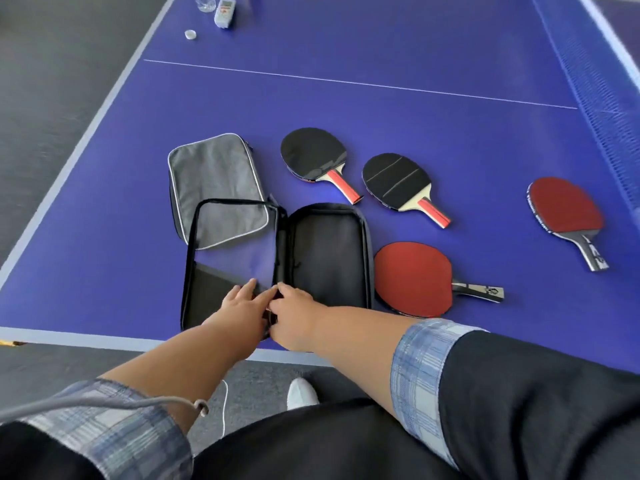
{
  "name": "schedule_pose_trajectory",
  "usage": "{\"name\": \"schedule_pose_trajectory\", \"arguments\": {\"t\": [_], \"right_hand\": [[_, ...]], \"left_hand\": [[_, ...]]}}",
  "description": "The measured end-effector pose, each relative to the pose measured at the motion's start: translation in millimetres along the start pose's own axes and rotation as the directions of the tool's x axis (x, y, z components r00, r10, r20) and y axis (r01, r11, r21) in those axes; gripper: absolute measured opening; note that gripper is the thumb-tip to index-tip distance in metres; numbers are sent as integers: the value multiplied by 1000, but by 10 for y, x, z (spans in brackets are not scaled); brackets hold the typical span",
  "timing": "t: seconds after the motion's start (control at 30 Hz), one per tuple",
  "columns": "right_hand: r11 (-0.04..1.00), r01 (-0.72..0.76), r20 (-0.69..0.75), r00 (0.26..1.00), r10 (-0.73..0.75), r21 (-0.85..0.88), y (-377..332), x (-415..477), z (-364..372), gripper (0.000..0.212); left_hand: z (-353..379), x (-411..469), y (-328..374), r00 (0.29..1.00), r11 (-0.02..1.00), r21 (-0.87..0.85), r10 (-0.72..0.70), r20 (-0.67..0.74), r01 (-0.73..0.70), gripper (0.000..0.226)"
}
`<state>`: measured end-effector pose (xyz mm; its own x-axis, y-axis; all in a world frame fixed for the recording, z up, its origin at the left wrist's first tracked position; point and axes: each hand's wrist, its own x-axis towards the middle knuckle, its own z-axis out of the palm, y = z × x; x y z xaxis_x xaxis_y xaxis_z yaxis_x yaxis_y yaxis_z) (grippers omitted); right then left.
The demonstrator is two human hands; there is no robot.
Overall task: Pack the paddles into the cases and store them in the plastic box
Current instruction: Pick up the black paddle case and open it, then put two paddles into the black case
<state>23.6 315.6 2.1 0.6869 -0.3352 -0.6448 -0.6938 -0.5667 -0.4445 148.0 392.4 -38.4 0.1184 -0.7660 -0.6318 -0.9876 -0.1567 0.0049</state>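
Note:
A black paddle case [322,251] lies unzipped and spread flat near the front edge of the blue table, its clear-windowed lid [228,251] folded out to the left. My left hand [242,310] and my right hand [294,313] meet at the near end of its spine, fingers pinching the case edge there. A closed grey case [214,185] lies behind the lid. Two black-faced paddles [313,155] [398,180] lie behind the open case. A red-faced paddle [414,278] rests just right of it, and another red paddle [566,211] lies far right.
The table-tennis table [381,39] has its net [595,81] along the right side. A water bottle [205,2], a small white device [225,13] and a bottle cap [190,34] sit at the far left corner. No plastic box is in view.

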Motion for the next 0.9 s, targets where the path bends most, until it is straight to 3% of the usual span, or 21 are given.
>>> {"name": "schedule_pose_trajectory", "arguments": {"t": [0.07, 0.13, 0.27, 0.5, 0.67, 0.8, 0.9], "right_hand": [[995, -4, -5, 1000, 4, 98, 126, -46, 14, 53], [985, -40, -21, 999, 44, 166, 311, -140, -7, 59], [941, -178, -117, 969, 219, 289, 796, -423, -228, 59], [800, -383, -212, 828, 519, 462, 1537, -985, -506, 59], [743, -419, -261, 751, 607, 521, 2060, -1385, -528, 57], [739, -368, -333, 717, 612, 565, 2363, -1404, -640, 49], [739, -302, -377, 708, 597, 602, 2600, -1293, -833, 45]], "left_hand": [[24, 46, 28, 999, 999, 29, -36, 6, 35, 72], [-22, 71, 51, 994, 989, -95, -114, 1, 113, 73], [-391, 101, 243, 952, 944, -226, -276, -135, 241, 48], [-904, 381, 709, 972, 978, -181, -137, -192, 102, 48], [-1211, 657, 1340, 983, 973, -216, 46, -180, -85, 52], [-1424, 949, 1698, 976, 900, -413, 52, -211, -138, 48], [-1533, 1214, 1898, 984, 767, -637, -43, -173, -79, 59]]}}
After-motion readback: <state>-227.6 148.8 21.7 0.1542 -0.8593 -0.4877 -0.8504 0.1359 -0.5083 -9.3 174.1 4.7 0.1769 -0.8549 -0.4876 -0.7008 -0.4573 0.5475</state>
